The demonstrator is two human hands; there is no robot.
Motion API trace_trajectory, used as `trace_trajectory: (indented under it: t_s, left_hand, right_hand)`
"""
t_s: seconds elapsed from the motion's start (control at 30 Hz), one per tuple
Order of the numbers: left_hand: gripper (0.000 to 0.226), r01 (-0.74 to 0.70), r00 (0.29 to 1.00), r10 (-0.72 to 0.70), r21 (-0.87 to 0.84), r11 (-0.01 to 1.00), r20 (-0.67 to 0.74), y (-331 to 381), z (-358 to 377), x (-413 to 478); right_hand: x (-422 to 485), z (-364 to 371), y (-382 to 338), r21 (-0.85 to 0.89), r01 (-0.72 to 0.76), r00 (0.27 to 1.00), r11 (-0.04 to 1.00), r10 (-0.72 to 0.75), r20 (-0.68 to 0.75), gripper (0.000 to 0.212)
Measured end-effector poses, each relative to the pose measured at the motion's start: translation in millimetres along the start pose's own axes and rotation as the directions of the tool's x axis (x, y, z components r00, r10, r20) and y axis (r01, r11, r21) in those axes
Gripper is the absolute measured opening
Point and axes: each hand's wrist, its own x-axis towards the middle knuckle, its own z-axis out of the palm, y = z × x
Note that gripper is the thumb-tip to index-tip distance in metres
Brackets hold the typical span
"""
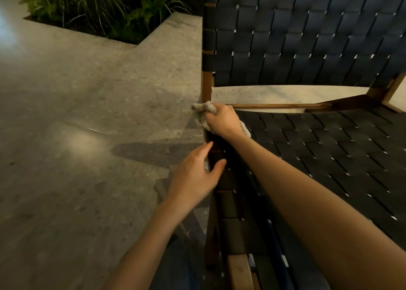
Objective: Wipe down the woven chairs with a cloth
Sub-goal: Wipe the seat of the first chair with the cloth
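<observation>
A woven chair [325, 149] with black straps and a brown wooden frame fills the right half of the view, its backrest upright at the top. My right hand [222, 120] is shut on a crumpled pale cloth [204, 108], pressing it against the seat's back left corner where the wooden upright meets the seat. My left hand [197, 175] rests with fingers apart on the seat's left edge, a little nearer to me, holding nothing.
Grey speckled stone floor [87, 136] spreads to the left of the chair. A planter bed with ferns and grasses [105, 6] is sunk into the floor at the top left.
</observation>
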Motion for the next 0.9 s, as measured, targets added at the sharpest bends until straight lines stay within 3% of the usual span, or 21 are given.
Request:
trace_trajectory:
  t_s: [0.4,0.5,0.7,0.9]
  left_hand:
    - [0.061,0.022,0.998,-0.019,-0.057,0.998,0.054,4,0,-5]
    - [0.049,-0.018,1.0,0.017,-0.041,0.999,-0.016,9,-3,-18]
    - [0.018,-0.048,0.958,0.023,-0.082,0.995,-0.285,12,-18,-57]
    - [0.016,-0.009,0.958,-0.023,-0.112,0.994,-0.287,12,-37,-87]
  right_hand:
    - [-4,-9,7,0.004,0.033,0.995,0.999,-0.033,0.092,0.015]
    - [-25,-15,8,0.027,0.039,0.991,0.999,-0.042,0.124,0.023]
    - [-102,-31,5,0.076,0.108,0.978,0.991,-0.12,0.17,0.014]
    - [-187,-48,1,0.03,0.223,0.954,0.974,-0.225,0.198,0.02]
